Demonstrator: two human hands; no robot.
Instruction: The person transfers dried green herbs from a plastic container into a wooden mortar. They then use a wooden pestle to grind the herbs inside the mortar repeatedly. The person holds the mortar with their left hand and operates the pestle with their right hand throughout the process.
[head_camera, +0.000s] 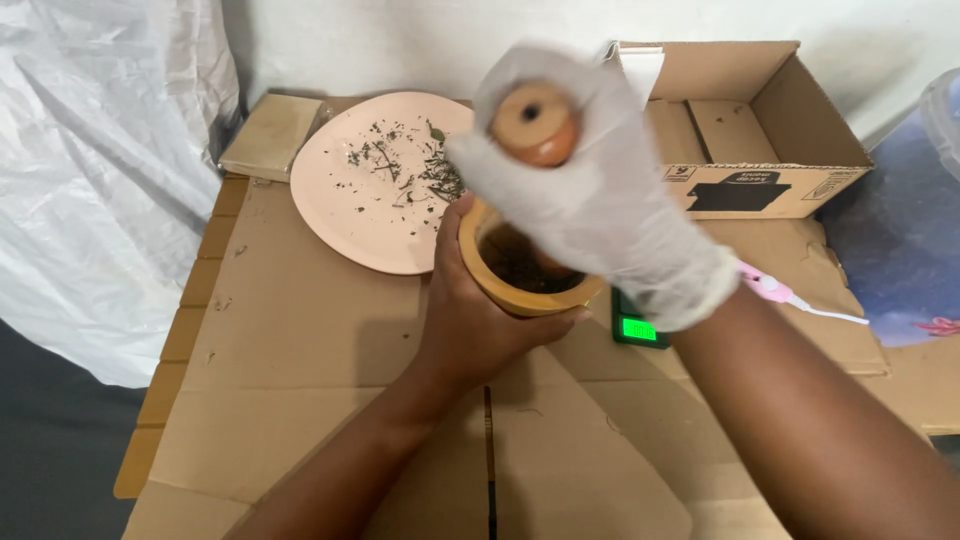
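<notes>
My left hand (478, 322), bare, wraps around the near side of a yellowish wooden mortar (497, 283) that holds dark crushed material. My right hand (590, 200), in a white glove, is closed around a wooden pestle (533, 122) whose round top end points at the camera; its lower end goes down into the mortar and is hidden by the glove. Just left of the mortar lies a pale pink plate (350, 215) with scattered dried herb bits (420, 170).
Flattened cardboard (300, 380) covers the wooden table. An open cardboard box (770, 140) stands at the back right. A small scale with a green lit display (638, 329) sits under my right wrist, beside a pink tool with a white cable (775, 291). White plastic sheeting (100, 180) hangs at left.
</notes>
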